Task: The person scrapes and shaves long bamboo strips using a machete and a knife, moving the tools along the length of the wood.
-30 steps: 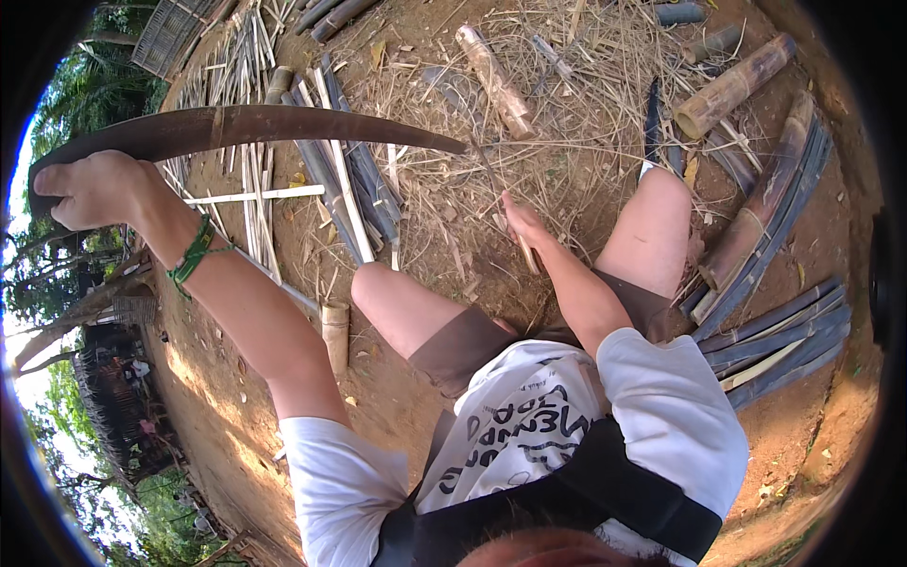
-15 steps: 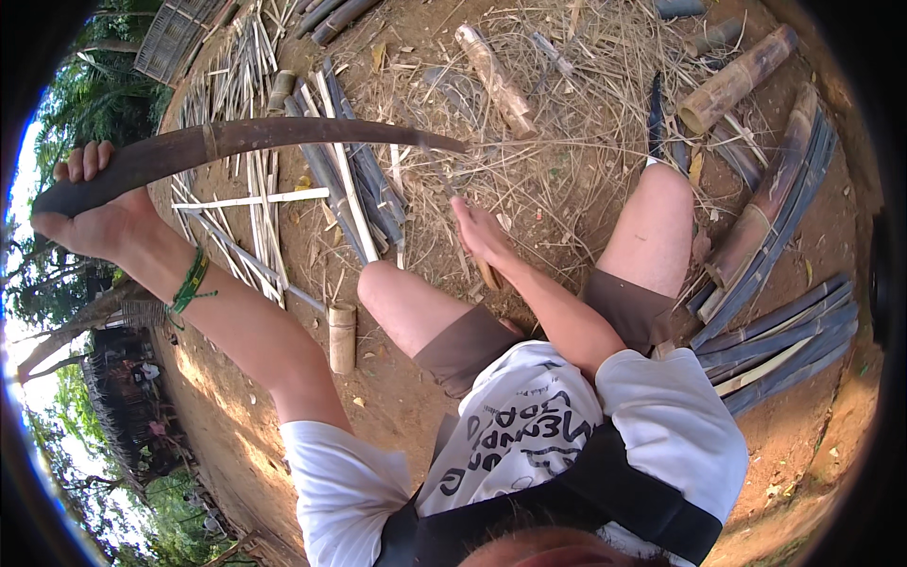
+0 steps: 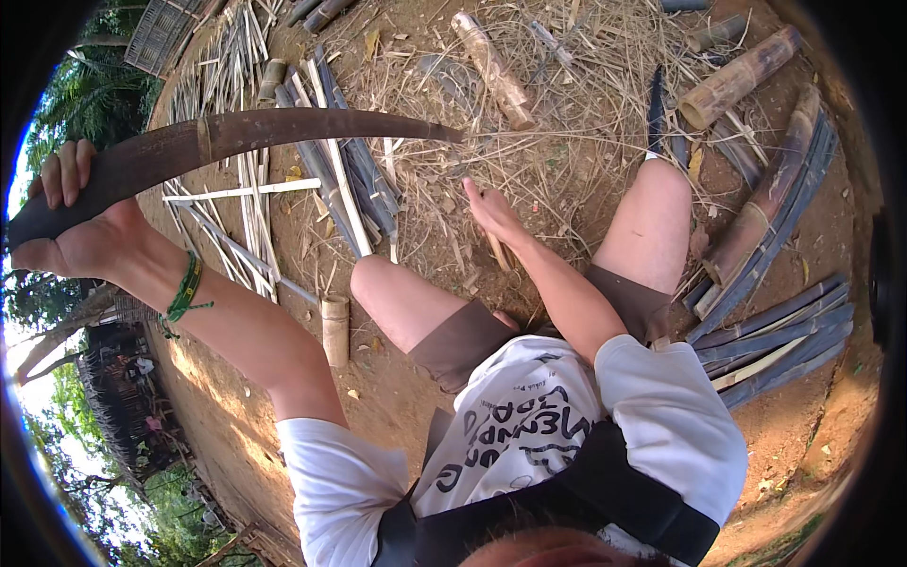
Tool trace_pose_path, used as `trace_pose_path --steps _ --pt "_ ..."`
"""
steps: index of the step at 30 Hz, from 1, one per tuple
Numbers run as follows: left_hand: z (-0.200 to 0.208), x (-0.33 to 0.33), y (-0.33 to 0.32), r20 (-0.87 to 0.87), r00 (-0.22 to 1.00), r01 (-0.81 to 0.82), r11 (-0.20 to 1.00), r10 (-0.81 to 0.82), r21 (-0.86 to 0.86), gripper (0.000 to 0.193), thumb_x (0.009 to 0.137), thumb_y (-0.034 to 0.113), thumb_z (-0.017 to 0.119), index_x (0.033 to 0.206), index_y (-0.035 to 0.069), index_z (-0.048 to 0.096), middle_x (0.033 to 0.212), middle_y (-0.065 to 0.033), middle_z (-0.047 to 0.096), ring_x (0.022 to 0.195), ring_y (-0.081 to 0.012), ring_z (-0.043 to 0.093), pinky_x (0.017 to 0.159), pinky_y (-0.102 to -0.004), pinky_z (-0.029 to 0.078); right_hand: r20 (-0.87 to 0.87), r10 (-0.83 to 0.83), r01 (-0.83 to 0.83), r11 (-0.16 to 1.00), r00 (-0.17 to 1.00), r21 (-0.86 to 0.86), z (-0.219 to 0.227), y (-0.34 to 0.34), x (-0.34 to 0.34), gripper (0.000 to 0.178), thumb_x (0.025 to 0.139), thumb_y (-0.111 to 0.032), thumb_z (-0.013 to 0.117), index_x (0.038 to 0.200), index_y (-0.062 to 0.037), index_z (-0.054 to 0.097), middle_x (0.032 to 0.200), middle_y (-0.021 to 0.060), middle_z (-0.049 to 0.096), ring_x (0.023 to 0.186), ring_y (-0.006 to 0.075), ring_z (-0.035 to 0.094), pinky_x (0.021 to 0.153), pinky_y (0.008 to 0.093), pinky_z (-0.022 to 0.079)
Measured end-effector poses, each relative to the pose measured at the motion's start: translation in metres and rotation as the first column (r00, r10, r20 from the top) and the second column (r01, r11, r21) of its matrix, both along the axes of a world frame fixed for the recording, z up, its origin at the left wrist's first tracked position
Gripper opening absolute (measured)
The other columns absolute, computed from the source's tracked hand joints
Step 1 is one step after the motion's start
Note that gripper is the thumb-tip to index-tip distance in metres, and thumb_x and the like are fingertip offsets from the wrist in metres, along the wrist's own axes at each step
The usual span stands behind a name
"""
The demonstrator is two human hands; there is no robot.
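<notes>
My left hand [image 3: 93,248], raised at the far left with a green braided band on its wrist, is closed around the wide end of a long dark split bamboo piece [image 3: 283,127]. The bamboo spans to the middle of the view, its narrow-looking tip above my right hand. Between my knees, my right hand [image 3: 495,214] is closed on a knife, whose wooden handle [image 3: 499,253] sticks out below the fist. Most of the blade cannot be made out against the shavings. Knife and bamboo look apart, though depth is hard to judge.
Fibrous shavings [image 3: 586,123] cover the ground ahead. Bamboo logs [image 3: 742,76] lie at the far right, dark split strips [image 3: 779,340] nearer. More strips [image 3: 354,161] and pale sticks [image 3: 250,198] lie at left. A short bamboo section [image 3: 334,331] stands beside my left knee.
My left hand and the bamboo have shifted slightly left and up. My right hand has moved a little right and down, with the knife in it.
</notes>
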State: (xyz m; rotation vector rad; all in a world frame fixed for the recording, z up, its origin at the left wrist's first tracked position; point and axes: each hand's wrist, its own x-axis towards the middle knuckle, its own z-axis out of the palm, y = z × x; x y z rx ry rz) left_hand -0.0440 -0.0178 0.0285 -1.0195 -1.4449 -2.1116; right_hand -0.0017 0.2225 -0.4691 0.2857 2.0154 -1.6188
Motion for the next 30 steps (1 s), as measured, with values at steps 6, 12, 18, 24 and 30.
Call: trace_pose_path --steps 6,12,18,24,30 --pt "-0.002 0.001 0.006 0.01 0.999 0.05 0.999 -0.05 -0.003 0.04 0.083 0.046 0.06 0.082 0.007 0.048 0.07 -0.002 0.041 0.062 -0.0129 0.042 0.062 -0.0279 0.035 -0.071 0.024 -0.017 0.996 0.997 0.093 0.0 -0.001 0.004 0.069 0.1 -0.067 0.03 0.06 -0.0134 0.045 0.05 -0.0035 0.042 0.042 0.0113 0.04 0.046 0.0342 0.034" --pt "0.001 0.005 0.016 -0.028 0.988 -0.155 0.987 0.154 -0.036 0.039 0.087 0.046 0.054 0.077 0.01 0.044 0.071 -0.0029 0.04 0.062 -0.0142 0.041 0.062 -0.0288 0.035 -0.117 0.011 -0.023 0.995 0.993 -0.101 0.005 -0.018 0.023 0.064 0.103 -0.059 0.028 0.059 -0.0148 0.042 0.05 -0.0063 0.036 0.039 0.0111 0.038 0.041 0.0336 0.038" --pt "0.001 0.006 0.02 -0.038 0.953 -0.303 0.953 0.302 -0.032 0.037 0.09 0.043 0.05 0.074 0.012 0.037 0.071 -0.003 0.038 0.062 -0.0147 0.04 0.061 -0.029 0.036 -0.231 -0.023 0.025 1.0 0.973 0.006 0.01 -0.015 0.019 0.066 0.103 -0.058 0.032 0.058 -0.011 0.046 0.051 -0.0012 0.043 0.039 0.0161 0.038 0.043 0.0346 0.039" --pt "0.003 0.003 0.017 -0.053 0.923 -0.382 0.924 0.381 -0.002 0.033 0.09 0.037 0.049 0.075 0.011 0.036 0.071 -0.0039 0.038 0.062 -0.0159 0.04 0.062 -0.0313 0.035 0.019 -0.023 0.026 0.989 1.0 -0.148 0.008 -0.023 0.02 0.068 0.104 -0.058 0.029 0.054 -0.0133 0.042 0.049 -0.0024 0.036 0.043 0.0156 0.043 0.046 0.0411 0.037" --pt "0.0 0.005 0.009 -0.046 0.899 -0.436 0.9 0.436 -0.007 0.03 0.088 0.032 0.049 0.075 0.011 0.034 0.072 -0.0047 0.039 0.061 -0.0172 0.04 0.062 -0.0331 0.036 0.137 -0.054 0.09 0.959 0.989 -0.267 0.017 -0.02 0.019 0.066 0.104 -0.056 0.032 0.06 -0.0099 0.05 0.051 -0.0011 0.045 0.043 0.0155 0.042 0.047 0.0385 0.037"
